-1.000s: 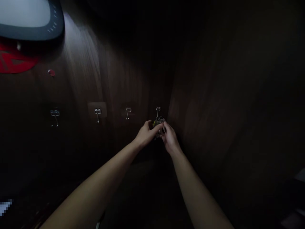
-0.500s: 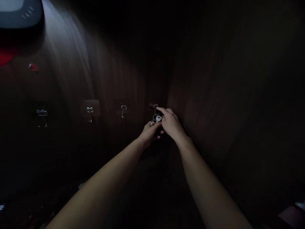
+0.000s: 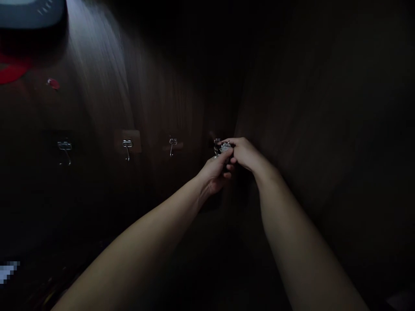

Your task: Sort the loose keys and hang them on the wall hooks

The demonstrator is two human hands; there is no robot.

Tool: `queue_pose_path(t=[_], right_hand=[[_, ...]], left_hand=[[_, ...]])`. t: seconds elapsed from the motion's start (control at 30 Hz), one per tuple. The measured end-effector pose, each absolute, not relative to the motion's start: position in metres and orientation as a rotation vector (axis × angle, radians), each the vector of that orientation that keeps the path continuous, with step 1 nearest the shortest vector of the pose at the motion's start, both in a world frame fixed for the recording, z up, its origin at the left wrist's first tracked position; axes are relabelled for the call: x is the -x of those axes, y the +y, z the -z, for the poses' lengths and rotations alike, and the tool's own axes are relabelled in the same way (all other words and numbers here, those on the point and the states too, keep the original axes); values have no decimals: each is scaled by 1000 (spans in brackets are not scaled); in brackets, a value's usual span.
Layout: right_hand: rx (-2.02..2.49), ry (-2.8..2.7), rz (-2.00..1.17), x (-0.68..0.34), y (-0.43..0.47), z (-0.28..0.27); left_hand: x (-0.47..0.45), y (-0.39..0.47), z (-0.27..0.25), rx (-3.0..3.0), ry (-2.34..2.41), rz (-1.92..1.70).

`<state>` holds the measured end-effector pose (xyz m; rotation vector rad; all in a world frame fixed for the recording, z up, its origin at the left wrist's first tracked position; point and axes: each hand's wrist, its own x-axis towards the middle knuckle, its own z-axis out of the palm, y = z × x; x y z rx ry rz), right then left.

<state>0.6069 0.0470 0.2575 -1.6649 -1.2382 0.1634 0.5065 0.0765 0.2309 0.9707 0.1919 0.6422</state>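
Note:
A bunch of silvery keys (image 3: pixel 225 147) is between my two hands, close to the rightmost metal wall hook (image 3: pixel 217 141). My left hand (image 3: pixel 216 169) is closed on the keys from below, its thumb pressed along them. From the right, my right hand (image 3: pixel 244 151) is closed at the other side of the keys, with its index finger reaching to the hook. The fingers partly cover the keys and the hook's lower part. Whether the key ring is around the hook or only beside it, I cannot tell.
Three more metal hooks sit in a row leftward: one (image 3: pixel 173 146), another (image 3: pixel 127 149) on a clear pad, and the farthest (image 3: pixel 65 151). A red tag (image 3: pixel 52 83) and a dark rounded device (image 3: pixel 32 15) are at upper left. A dark side wall (image 3: pixel 308 112) rises at right.
Both hands and the keys have moved up, nearer the hook's base. My right hand's outstretched index finger has bent in toward the keys. The view has shifted slightly.

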Motion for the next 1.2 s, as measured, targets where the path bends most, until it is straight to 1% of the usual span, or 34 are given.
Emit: queue_pose_path(t=[0.1,0.17,0.23,0.33,0.4,0.47,0.53,0.6,0.63,0.73,0.83,0.97,1.07,1.2], right_hand=[[1614,-1305,-142,-611,51,-257],[1636,-1319,-67,-616,53,-254],[1684,-1317,13,-621,55,-250],[1745,-1353,130,-620,51,-244],[1725,-1392,268,-611,46,-236],[1632,-1376,445,-594,41,-221],[1507,-1337,511,-572,36,-196],[1475,-1429,389,-546,32,-160],[1495,-1510,278,-533,29,-138],[1628,-1756,-49,-498,16,-73],[1732,-1949,-256,-475,-2,-21],[1860,-2089,-218,-459,-15,9],[1913,-2118,-138,-450,-9,13],[1984,-2084,-49,-438,12,11]], left_hand=[[-495,77,-236,-1033,178,-665],[-478,76,-221,-1108,213,-665],[-454,72,-190,-1208,312,-642],[-408,61,-125,-1385,531,-593],[-376,54,-85,-1505,680,-582],[-346,50,-56,-1635,814,-584],[-323,49,-40,-1772,906,-548],[-306,49,-34,-1895,992,-501],[-300,49,-34,-1949,1030,-477],[-289,47,-37,-2083,1115,-417],[-281,41,-37,-2169,1137,-403],[-265,29,-28,-2273,1043,-416],[-247,22,-23,-2360,907,-486],[-212,16,-30,-2432,675,-578]])
